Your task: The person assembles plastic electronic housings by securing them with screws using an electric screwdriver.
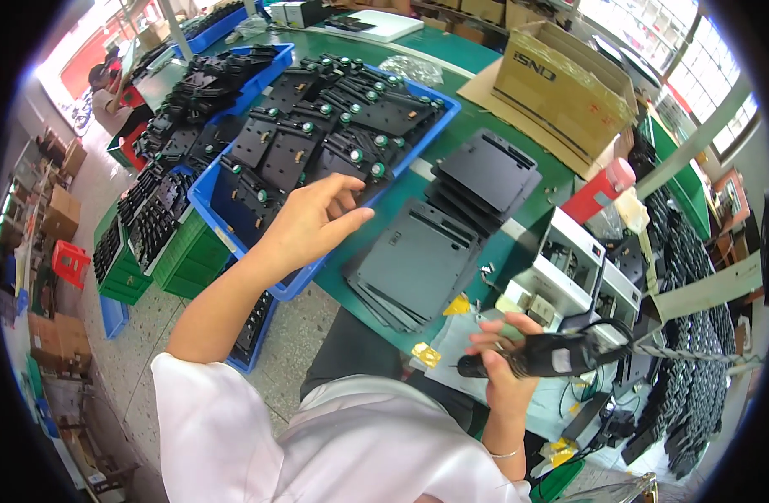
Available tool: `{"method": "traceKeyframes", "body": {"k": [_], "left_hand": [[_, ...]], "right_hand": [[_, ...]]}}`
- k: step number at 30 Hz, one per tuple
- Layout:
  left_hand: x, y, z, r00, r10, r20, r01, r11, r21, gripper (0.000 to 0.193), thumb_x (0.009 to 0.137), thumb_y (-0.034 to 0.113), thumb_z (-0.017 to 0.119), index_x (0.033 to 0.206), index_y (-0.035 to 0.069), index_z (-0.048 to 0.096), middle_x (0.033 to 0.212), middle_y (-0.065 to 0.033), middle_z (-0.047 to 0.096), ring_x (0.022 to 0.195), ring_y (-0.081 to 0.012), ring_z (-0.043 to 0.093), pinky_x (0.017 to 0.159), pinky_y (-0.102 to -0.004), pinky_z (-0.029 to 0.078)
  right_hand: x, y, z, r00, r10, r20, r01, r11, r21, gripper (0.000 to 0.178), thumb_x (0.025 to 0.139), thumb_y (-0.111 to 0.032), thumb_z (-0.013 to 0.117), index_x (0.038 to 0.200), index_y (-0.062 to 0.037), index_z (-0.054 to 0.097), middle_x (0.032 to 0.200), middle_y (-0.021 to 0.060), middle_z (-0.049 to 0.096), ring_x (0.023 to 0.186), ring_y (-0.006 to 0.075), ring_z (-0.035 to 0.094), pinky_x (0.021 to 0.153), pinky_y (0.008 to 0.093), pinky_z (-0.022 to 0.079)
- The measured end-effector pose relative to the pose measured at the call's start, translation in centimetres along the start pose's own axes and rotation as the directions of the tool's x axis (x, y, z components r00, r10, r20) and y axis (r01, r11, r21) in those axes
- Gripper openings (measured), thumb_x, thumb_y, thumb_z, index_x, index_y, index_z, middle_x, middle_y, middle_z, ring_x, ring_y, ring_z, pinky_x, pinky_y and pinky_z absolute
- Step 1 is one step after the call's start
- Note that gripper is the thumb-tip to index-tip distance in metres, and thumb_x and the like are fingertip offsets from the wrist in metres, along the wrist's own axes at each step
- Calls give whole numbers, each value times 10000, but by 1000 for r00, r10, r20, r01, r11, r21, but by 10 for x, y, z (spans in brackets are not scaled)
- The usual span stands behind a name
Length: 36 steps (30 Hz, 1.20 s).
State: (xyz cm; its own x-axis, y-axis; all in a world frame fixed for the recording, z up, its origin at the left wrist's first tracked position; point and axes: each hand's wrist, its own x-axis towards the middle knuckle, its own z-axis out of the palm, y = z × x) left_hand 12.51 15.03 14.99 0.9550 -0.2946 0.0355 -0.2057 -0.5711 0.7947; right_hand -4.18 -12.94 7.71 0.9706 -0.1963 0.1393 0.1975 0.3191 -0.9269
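Observation:
My left hand (317, 216) hovers over the near edge of a blue tray (447, 113), its thumb apart from the loosely bent fingers and nothing seen in it. Black plates (279, 151) with rods and round silver-green ends lie side by side in that tray. My right hand (508, 373) is closed around a black electric screwdriver (560, 355), whose thin tip points left and whose cord leaves at the right. Between the hands, flat dark grey panels with slots are stacked in a near pile (414, 260) and a farther pile (489, 172) on the green table (439, 54).
Beyond the panels stands an open cardboard box (560, 88). A red cylinder (598, 191) and white metal housings (569, 256) are at the right, near many black parts (694, 360). Green crates (183, 256) of black parts stand on the left. Another person (112, 105) is far left.

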Motion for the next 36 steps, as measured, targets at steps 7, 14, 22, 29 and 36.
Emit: {"method": "traceKeyframes", "body": {"k": [7, 14, 22, 29, 36], "left_hand": [[32, -54, -11, 925, 182, -332, -9, 888, 460, 892, 703, 498, 788, 1366, 16, 436, 1311, -194, 519, 1255, -359, 415, 1040, -454, 332], [139, -25, -15, 964, 66, -257, 89, 834, 545, 1041, 687, 733, 659, 1431, 62, 373, 1334, -227, 527, 1278, -356, 458, 1075, -537, 248], [182, 3, 1, 978, -164, -131, 206, 624, 754, 1110, 672, 802, 613, 1487, 127, 281, 1369, -203, 515, 1221, -342, 555, 1089, -621, 177], [193, -9, 9, 973, -169, -159, 232, 676, 700, 1127, 666, 776, 638, 1514, 156, 229, 1430, -198, 453, 1263, -334, 523, 1101, -635, 153], [193, -8, 19, 970, -123, -212, 237, 691, 683, 1057, 672, 662, 679, 1500, 175, 238, 1443, -200, 411, 1228, -368, 542, 1078, -602, 204]], "right_hand": [[4, -8, -11, 991, -95, -99, 94, 995, -16, 505, 807, -40, 722, 1227, -2, 444, 902, 134, 646, 727, 224, 671, 717, 332, 571], [-1, -9, -7, 988, -87, -128, 87, 996, -5, 465, 799, -37, 735, 1172, -17, 457, 840, 117, 648, 702, 204, 656, 684, 319, 561], [-14, -22, -17, 971, -86, -223, 84, 996, -18, 472, 790, -43, 753, 1158, -26, 456, 789, 112, 642, 685, 199, 643, 668, 322, 552], [-14, -26, -34, 966, -103, -237, 90, 994, -63, 423, 809, -40, 685, 1156, -35, 445, 789, 105, 612, 661, 203, 621, 684, 347, 542], [-21, -27, -36, 954, -115, -275, 112, 993, -24, 440, 794, -36, 737, 1130, -25, 454, 760, 104, 623, 663, 197, 622, 659, 319, 538]]}}
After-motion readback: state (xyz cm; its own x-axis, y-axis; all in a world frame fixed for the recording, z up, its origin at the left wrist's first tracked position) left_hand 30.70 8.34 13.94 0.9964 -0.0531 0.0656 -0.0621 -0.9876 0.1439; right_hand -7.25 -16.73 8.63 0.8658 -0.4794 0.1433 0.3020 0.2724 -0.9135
